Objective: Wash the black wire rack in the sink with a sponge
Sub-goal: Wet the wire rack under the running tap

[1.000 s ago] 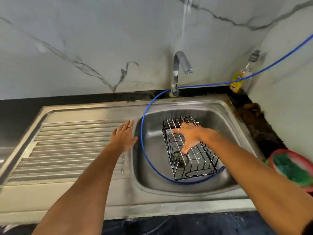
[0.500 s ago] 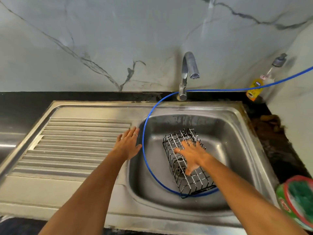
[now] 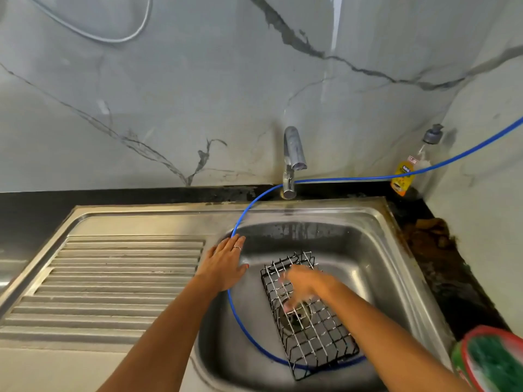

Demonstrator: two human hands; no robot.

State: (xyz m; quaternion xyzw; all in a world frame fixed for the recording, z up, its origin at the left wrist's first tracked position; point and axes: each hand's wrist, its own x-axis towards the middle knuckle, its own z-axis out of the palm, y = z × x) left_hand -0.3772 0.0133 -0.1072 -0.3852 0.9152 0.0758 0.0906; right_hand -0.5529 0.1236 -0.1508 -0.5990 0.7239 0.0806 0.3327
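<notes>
The black wire rack (image 3: 307, 315) lies in the basin of the stainless steel sink (image 3: 376, 250), lower centre of the frame, its long axis running from the basin's middle toward the lower right; its grid faces up, and the drain (image 3: 295, 316) shows through the wires near the rack's middle.

The right hand (image 3: 301, 282) is over the upper half of the rack, palm down, fingers pointing toward the left of the frame and toward the drain; the hand is motion-blurred, so whether it grasps the wires or only lies across them cannot be told.

The left hand (image 3: 223, 264) rests flat on the sink's rim at the left edge of the basin, fingers straight and together, holding nothing; a ring shows on one finger; it lies just left of the rack, apart from it.

A blue hose (image 3: 237, 315) enters from the right edge of the frame, passes behind the tap (image 3: 293, 157) at upper centre, curves down along the basin's left wall beside the left hand, and runs under the rack's lower end.

The ribbed drainboard (image 3: 113, 278) occupies the left of the frame; a dish-soap bottle (image 3: 404, 176) stands in the corner at the upper right; a red-rimmed tub holding a green scrubber (image 3: 495, 360) sits at the lower right edge.
</notes>
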